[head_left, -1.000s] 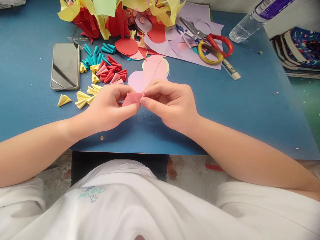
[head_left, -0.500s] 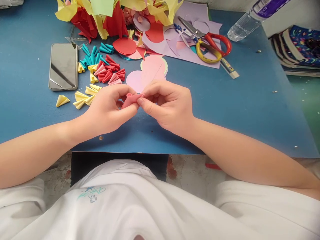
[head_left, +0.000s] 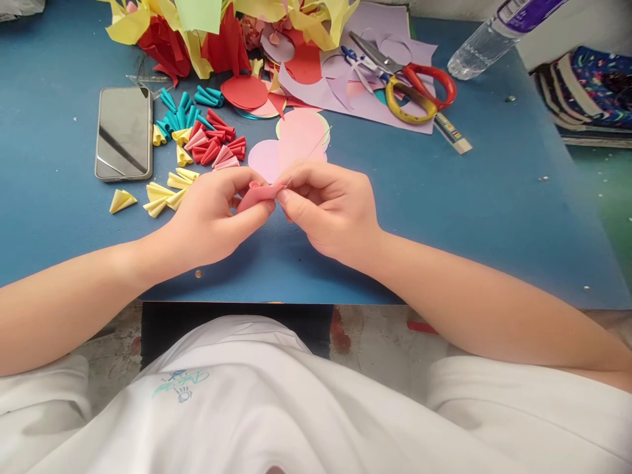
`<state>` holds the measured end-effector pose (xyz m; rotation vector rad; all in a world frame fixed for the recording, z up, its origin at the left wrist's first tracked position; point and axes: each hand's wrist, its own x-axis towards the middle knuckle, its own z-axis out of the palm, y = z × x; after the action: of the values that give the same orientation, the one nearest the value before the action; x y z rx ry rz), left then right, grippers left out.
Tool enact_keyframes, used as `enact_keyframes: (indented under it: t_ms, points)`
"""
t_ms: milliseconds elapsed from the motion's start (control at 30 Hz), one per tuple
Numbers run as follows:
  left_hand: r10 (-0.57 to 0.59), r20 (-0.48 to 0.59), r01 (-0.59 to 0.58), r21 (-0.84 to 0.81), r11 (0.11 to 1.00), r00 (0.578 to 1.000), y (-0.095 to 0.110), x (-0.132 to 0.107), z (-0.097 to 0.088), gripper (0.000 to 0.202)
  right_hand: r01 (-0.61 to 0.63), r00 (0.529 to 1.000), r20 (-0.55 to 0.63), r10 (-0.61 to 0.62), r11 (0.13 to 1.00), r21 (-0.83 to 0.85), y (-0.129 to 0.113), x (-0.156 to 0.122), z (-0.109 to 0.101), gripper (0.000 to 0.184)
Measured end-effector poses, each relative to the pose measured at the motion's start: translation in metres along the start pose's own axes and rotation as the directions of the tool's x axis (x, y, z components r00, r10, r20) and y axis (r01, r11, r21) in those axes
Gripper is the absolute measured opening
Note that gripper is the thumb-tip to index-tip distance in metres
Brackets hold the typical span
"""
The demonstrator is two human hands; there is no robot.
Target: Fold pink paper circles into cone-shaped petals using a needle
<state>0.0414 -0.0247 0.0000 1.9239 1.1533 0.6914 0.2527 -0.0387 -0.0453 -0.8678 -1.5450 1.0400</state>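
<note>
My left hand (head_left: 217, 214) is closed, thumb and fingers pinching a partly rolled piece of pink paper (head_left: 257, 195). A small curl shows at the paper's upper edge. My right hand (head_left: 333, 207) pinches the paper's right end between thumb and forefinger. A thin, needle-like stick (head_left: 316, 146) slants up and right from those fingertips; its lower end is hidden. Just beyond my hands lie pink paper circles (head_left: 301, 135) and a lilac circle (head_left: 263, 158). To the left sit several small rolled paper cones: yellow (head_left: 158, 197), red (head_left: 212, 146) and teal (head_left: 182, 113).
A phone (head_left: 123, 135) lies at left. Scissors (head_left: 409, 82) rest on lilac paper scraps (head_left: 306, 85) beside a small pale stick-like piece (head_left: 453, 135). A plastic bottle (head_left: 484, 49) stands back right. Yellow and red tissue paper (head_left: 222, 39) fills the back of the blue table (head_left: 469, 217).
My right fingertips have shifted slightly on the end of the pink paper. The thin stick shows more clearly and sits a little farther right. My left hand has barely moved.
</note>
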Motion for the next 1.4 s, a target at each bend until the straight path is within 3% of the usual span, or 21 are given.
enact_keyframes:
  t_ms: [167,400,700,1067,1233,1400]
  points:
    - [-0.024,0.014,0.024,0.033,0.999,1.0,0.0,0.0,-0.001,0.029,-0.019,1.0,0.017,0.018,0.999,0.051,-0.003,0.001,-0.002,0.013]
    - [-0.082,0.02,0.081,0.025,0.996,0.996,0.003,0.002,-0.003,0.034,-0.089,0.995,-0.029,0.091,0.995,0.043,-0.002,0.003,-0.003,0.037]
    - [-0.08,0.006,0.079,0.057,0.995,0.997,-0.002,0.003,-0.004,0.03,-0.133,0.991,0.006,0.132,0.989,0.059,-0.004,0.006,-0.007,0.021]
    - [-0.129,0.014,0.129,-0.054,0.99,0.992,0.0,0.002,-0.004,0.025,-0.197,0.98,0.026,0.195,0.973,0.124,-0.01,0.008,-0.005,0.004]
    - [-0.137,0.02,0.138,-0.076,0.987,0.99,-0.003,0.003,-0.004,0.021,-0.225,0.974,0.03,0.223,0.965,0.136,-0.011,0.008,-0.004,0.005]
    - [-0.176,0.011,0.176,-0.119,0.977,0.984,-0.006,0.003,-0.005,0.019,-0.233,0.972,0.027,0.231,0.959,0.164,-0.009,0.008,-0.005,0.017]
